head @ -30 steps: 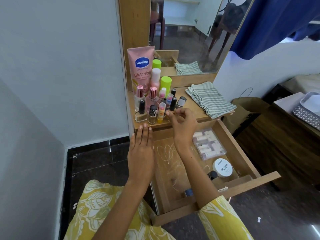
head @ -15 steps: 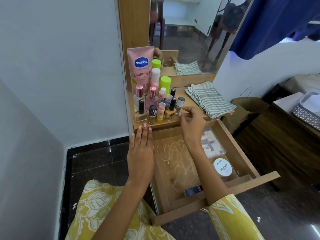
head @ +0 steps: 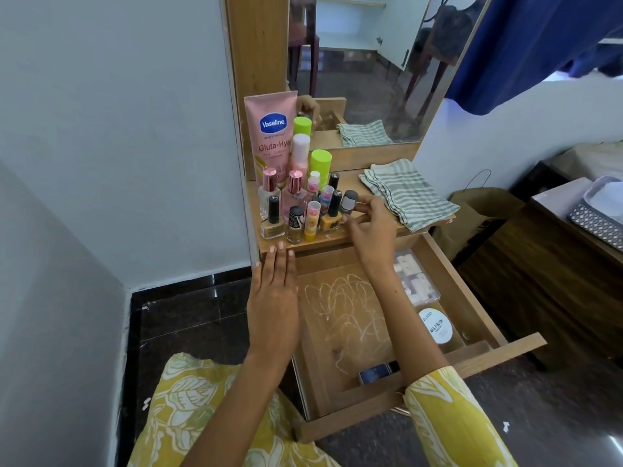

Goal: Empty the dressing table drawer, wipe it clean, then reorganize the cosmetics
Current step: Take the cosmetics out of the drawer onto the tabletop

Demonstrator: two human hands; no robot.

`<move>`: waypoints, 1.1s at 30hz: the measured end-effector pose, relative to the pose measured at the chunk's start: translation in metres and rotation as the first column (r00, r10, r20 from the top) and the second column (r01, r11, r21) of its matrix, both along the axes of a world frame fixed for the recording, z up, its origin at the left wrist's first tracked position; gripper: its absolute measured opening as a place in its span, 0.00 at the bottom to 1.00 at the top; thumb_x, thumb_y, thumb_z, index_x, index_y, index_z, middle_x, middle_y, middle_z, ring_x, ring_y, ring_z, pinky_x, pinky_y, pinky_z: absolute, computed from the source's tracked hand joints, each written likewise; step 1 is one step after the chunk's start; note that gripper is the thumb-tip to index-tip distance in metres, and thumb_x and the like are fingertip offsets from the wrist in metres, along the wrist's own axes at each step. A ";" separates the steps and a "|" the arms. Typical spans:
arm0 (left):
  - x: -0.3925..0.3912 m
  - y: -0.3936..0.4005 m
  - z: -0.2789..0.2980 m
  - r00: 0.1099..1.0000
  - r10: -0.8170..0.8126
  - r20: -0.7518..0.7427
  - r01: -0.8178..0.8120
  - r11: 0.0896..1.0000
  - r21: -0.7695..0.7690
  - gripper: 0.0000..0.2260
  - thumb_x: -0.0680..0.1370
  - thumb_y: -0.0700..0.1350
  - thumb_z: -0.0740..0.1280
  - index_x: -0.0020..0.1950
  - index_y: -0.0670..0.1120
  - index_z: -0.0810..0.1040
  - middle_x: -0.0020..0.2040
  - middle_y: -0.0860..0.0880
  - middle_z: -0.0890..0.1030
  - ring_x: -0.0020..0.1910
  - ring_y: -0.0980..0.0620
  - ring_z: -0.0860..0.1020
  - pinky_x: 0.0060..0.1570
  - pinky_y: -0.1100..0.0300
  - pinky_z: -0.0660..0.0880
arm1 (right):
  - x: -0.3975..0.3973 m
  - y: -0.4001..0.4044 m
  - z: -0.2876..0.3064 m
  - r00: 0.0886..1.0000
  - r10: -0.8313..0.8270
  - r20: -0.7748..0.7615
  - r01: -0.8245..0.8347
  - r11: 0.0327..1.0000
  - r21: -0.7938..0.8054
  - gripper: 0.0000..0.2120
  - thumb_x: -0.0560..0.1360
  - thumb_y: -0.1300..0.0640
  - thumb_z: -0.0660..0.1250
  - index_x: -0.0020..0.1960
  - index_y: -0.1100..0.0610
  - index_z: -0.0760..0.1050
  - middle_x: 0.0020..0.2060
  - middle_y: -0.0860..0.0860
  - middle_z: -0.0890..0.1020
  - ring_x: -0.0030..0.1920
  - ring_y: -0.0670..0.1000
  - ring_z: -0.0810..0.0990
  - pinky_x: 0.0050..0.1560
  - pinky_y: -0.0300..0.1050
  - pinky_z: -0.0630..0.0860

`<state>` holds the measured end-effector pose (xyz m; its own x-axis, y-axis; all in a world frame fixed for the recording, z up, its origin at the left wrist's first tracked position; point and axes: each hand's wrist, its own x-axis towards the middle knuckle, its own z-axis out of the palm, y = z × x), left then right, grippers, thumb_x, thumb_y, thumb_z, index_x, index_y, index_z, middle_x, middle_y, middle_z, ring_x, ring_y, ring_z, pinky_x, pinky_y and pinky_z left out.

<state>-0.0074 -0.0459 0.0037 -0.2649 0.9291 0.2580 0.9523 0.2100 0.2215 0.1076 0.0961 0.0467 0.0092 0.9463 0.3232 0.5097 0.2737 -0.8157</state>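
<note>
At the shelf's front edge: right hand [head: 372, 227], fingers curled, fingertips pinching a small nail polish bottle [head: 348, 203] with a grey cap; the bottle's glass body is mostly hidden behind neighbouring bottles. Half a second ago this hand hovered just right of the cluster, not yet closed on the bottle.

Left hand [head: 273, 299]: flat, fingers straight and pressed together, tips touching the wooden shelf [head: 340, 239] edge; position unchanged from the earlier pictures.

Cosmetics cluster, upright on the shelf's left part: yellow polish bottle [head: 329, 221] with a tall black cap; slim yellow lip balm stick [head: 312, 221]; two clear glass perfume bottles [head: 294, 193] with rose-metal caps; pink plastic lotion tube [head: 272, 136], soft-sided, standing on its cap; cylinders with lime-green lids [head: 320, 160]. Items at the back overlap and cannot be told apart.

Striped cloth [head: 409, 193]: woven, grey and white, folded, lying on the shelf's right part, one corner overhanging.

Drawer [head: 448, 284]: wood, pulled open below the shelf. White scribble marks on its floor. Contents: clear plastic box [head: 416, 281] of pale small pieces, partly behind the right forearm; round white-lidded jar [head: 436, 325] printed "nail polish"; small dark item [head: 376, 372] at the front, half hidden by the drawer's front rail.

Mirror [head: 371, 62]: behind the shelf, cut off at the top.
</note>
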 end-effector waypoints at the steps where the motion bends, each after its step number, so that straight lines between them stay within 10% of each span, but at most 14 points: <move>1: 0.000 0.000 0.000 1.000 -0.002 0.003 0.002 1.000 0.001 0.24 0.83 0.45 0.49 0.73 0.45 0.38 0.74 0.48 0.37 0.71 0.51 0.33 0.70 0.54 0.32 | 0.000 0.000 0.000 1.000 0.016 -0.006 -0.016 1.000 0.004 0.14 0.71 0.63 0.72 0.56 0.58 0.76 0.47 0.47 0.82 0.44 0.48 0.81 0.49 0.53 0.79; 14: 0.001 -0.001 0.003 1.000 -0.003 -0.009 0.003 1.000 -0.006 0.23 0.83 0.46 0.47 0.75 0.45 0.41 0.76 0.47 0.41 0.75 0.50 0.38 0.71 0.54 0.35 | 0.048 -0.040 0.013 0.971 0.190 0.145 -0.191 0.982 -0.002 0.12 0.72 0.67 0.70 0.55 0.58 0.78 0.47 0.47 0.82 0.47 0.43 0.81 0.47 0.26 0.74; 20: 0.001 -0.001 0.002 1.000 -0.004 -0.005 0.004 1.000 -0.012 0.24 0.83 0.47 0.48 0.75 0.45 0.41 0.76 0.47 0.42 0.75 0.50 0.39 0.74 0.52 0.40 | 0.093 -0.082 0.006 0.604 0.535 0.591 -0.344 0.844 -0.412 0.08 0.74 0.58 0.69 0.53 0.52 0.79 0.50 0.45 0.83 0.48 0.43 0.80 0.53 0.42 0.78; 28: 0.001 -0.003 0.007 0.999 -0.014 -0.030 0.013 1.000 -0.019 0.24 0.82 0.46 0.49 0.76 0.44 0.44 0.76 0.46 0.43 0.75 0.49 0.41 0.73 0.53 0.38 | 0.082 -0.105 -0.015 0.142 0.696 0.704 -0.223 0.716 -0.662 0.12 0.71 0.59 0.69 0.53 0.50 0.79 0.53 0.49 0.82 0.55 0.51 0.79 0.54 0.44 0.74; 33: 0.001 -0.002 0.007 0.999 -0.006 -0.051 0.005 1.000 -0.026 0.24 0.83 0.47 0.48 0.76 0.45 0.43 0.77 0.46 0.43 0.75 0.49 0.41 0.72 0.53 0.38 | 0.070 -0.110 -0.011 0.067 0.770 0.635 -0.154 0.636 -0.756 0.14 0.75 0.56 0.66 0.59 0.59 0.76 0.56 0.57 0.78 0.55 0.57 0.78 0.51 0.47 0.74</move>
